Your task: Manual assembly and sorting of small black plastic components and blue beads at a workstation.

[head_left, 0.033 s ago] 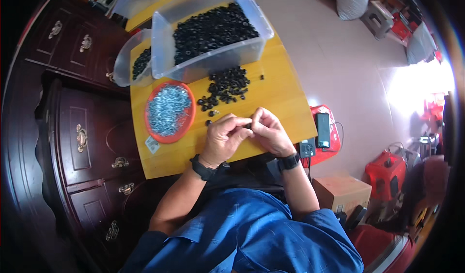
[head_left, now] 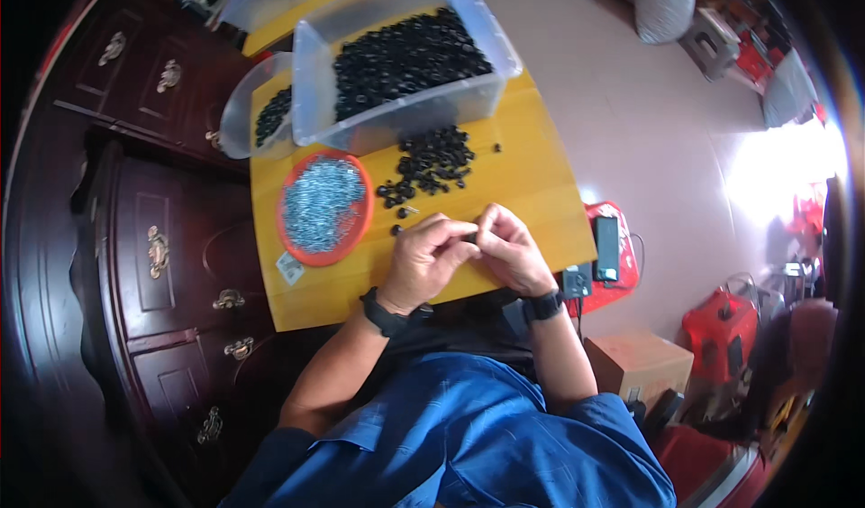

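My left hand [head_left: 423,260] and my right hand [head_left: 512,248] meet over the near edge of the yellow table [head_left: 532,183]. Thumb and forefinger of the left pinch a small black piece [head_left: 469,237], mostly covered by the fingers. The right fingertips are pressed together against it; whatever they grip is hidden. Just beyond the hands lies a loose pile of small black ring-like pieces [head_left: 436,158], with a tiny pale pin [head_left: 412,209] at its near edge. To the left, a round orange-red plate [head_left: 362,222] holds many thin silvery metal pins [head_left: 320,200].
Behind the pile stands a large clear plastic bin [head_left: 414,120] of black pieces [head_left: 405,62]. A clear round tub [head_left: 236,116] sits left of it. Dark wooden cabinets [head_left: 171,265] line the left. At right are a black power adapter [head_left: 606,247] and a cardboard box [head_left: 640,364].
The whole scene has shifted slightly to the right in the picture. Both hands stay together in the same pinching pose.
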### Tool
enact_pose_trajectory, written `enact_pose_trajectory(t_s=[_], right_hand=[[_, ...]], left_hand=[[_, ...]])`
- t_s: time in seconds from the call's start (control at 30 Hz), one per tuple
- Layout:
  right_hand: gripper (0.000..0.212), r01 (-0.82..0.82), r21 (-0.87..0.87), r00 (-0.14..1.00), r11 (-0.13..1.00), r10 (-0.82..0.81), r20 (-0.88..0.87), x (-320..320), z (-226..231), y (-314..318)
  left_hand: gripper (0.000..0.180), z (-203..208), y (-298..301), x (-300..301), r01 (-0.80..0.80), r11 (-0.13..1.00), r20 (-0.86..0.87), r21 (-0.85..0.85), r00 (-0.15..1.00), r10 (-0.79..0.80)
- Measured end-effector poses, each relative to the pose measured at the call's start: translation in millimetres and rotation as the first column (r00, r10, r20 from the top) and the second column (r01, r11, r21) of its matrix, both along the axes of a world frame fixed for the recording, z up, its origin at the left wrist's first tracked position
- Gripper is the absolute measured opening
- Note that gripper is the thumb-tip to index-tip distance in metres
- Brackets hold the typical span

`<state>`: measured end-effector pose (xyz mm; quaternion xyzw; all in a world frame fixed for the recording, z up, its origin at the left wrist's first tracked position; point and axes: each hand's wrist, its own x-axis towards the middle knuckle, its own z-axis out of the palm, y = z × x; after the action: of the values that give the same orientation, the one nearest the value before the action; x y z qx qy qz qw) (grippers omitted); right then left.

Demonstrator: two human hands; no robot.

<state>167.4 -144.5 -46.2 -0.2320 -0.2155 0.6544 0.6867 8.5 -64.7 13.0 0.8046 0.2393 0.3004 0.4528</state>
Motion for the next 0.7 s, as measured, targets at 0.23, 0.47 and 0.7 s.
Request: enact_pose_trajectory(t_s=[0.23, 0.47, 0.7], right_hand=[[0.016, 0.003, 0.035, 1.0, 0.999, -0.002, -0.028, 6.1, -1.8, -8.2], [0.018, -0.029, 0.018, 0.997, 0.999, 0.03, -0.074, 3.2, 1.4, -7.9], [0.021, -0.024, 0.024, 0.999, 0.999, 0.025, -0.04, 7.0, -0.4, -4.1]], left_hand=[[0.014, 5.5, -7.7, 7.6, 0.029, 0.999, 0.062, -0.036, 0.998, -0.027], [0.017, 5.4, -9.4, 3.3, 0.025, 0.999, 0.05, 0.038, 0.998, -0.027], [0.018, 18.4, -6.5, 5.5, 0.006, 0.996, -0.058, 0.086, 0.998, -0.001]])
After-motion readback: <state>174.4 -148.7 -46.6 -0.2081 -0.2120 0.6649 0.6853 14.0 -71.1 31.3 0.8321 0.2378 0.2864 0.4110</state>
